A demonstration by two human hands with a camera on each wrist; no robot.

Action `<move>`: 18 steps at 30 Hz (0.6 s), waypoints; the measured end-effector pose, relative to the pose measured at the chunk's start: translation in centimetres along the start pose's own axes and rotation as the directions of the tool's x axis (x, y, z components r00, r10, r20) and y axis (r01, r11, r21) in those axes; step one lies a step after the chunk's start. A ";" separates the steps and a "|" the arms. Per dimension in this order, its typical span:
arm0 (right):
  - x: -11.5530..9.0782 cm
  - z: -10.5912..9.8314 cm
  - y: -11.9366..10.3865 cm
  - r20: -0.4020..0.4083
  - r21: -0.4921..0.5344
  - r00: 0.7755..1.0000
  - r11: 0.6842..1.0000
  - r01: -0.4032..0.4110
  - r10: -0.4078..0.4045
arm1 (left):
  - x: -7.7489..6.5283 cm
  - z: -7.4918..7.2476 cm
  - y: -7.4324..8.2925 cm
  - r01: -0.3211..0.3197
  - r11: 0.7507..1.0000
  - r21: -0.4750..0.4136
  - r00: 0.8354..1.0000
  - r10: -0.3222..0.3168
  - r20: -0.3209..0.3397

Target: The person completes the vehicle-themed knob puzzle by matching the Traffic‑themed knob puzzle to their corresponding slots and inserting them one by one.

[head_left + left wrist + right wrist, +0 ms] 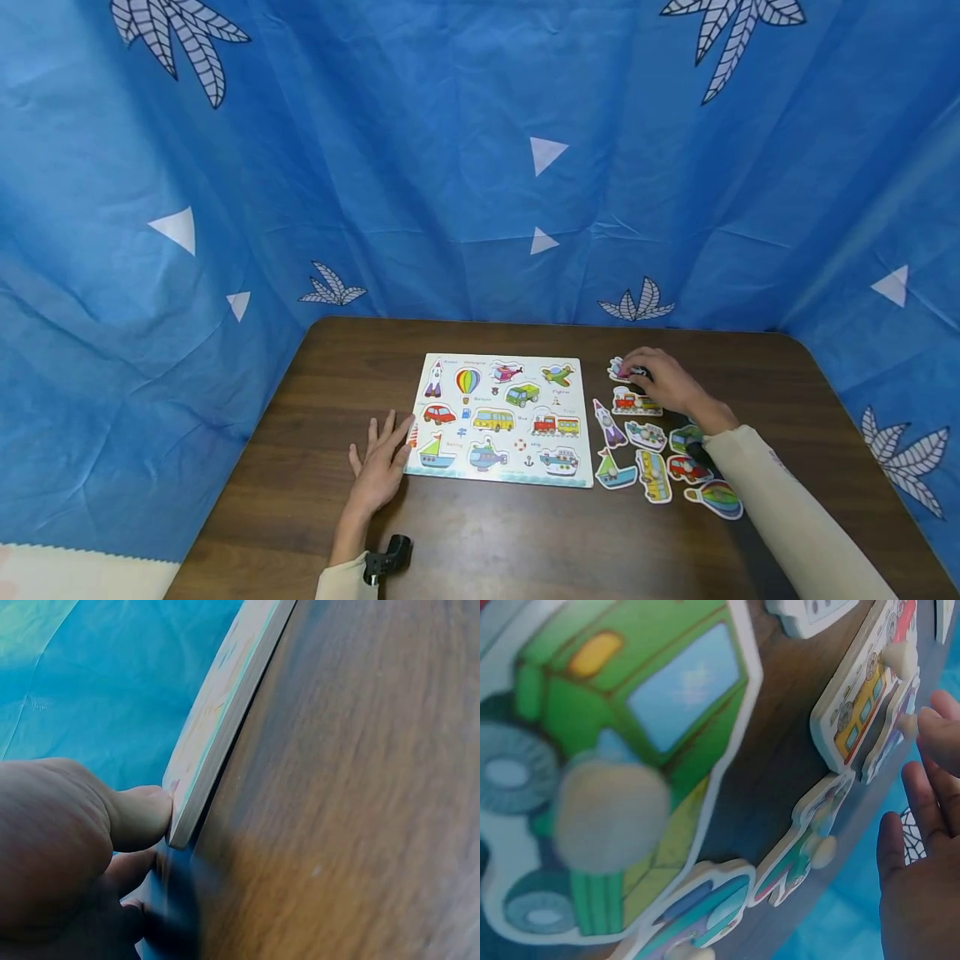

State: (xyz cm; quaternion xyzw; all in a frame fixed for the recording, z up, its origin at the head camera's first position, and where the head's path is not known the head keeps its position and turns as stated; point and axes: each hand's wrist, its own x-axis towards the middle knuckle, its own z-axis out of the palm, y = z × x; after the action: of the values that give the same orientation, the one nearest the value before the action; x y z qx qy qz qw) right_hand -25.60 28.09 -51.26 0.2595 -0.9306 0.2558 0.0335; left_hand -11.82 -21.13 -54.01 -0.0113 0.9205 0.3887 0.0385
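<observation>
The wooden puzzle board (465, 432), printed with vehicles, lies flat on the table. My left hand (378, 471) spreads its fingers at the board's left edge; in the left wrist view the thumb (142, 817) touches the board's corner. At the far right, my right hand (666, 382) reaches over a small pink-purple puzzle piece (617, 371), partly hidden by the fingers. In the right wrist view, thumb and a finger pinch that piece's knob, the other fingers extended. Just nearer lie the train piece (636, 402) and rocket piece (609, 425).
More knobbed pieces lie right of the board: a ship (647, 436), sailboat (617, 473), bus (654, 477), red car (688, 469), balloon (716, 498) and green truck (682, 682). Blue cloth (465, 167) hangs behind the brown table (480, 542).
</observation>
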 end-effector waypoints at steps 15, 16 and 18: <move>0.7 1.0 0.3 0.001 0.033 0.996 0.995 -0.091 0.091 | 0.1 -0.1 0.1 -0.025 1.000 -0.005 1.000 0.024 -0.017; 0.7 1.0 0.3 -0.006 0.031 0.996 0.996 -0.087 0.087 | 0.2 -0.1 0.0 -0.022 1.000 -0.007 1.000 0.022 -0.018; 0.9 1.0 0.2 -0.024 0.026 0.997 0.997 -0.076 0.076 | 0.1 -0.2 0.0 -0.014 1.000 -0.010 1.000 0.013 -0.017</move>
State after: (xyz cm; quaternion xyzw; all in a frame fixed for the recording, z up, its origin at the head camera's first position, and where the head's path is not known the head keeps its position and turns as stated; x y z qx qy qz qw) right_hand -26.43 27.31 -52.09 0.2211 -0.9361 0.2716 0.0323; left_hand -11.97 -21.24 -53.91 -0.0086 0.9188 0.3937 0.0281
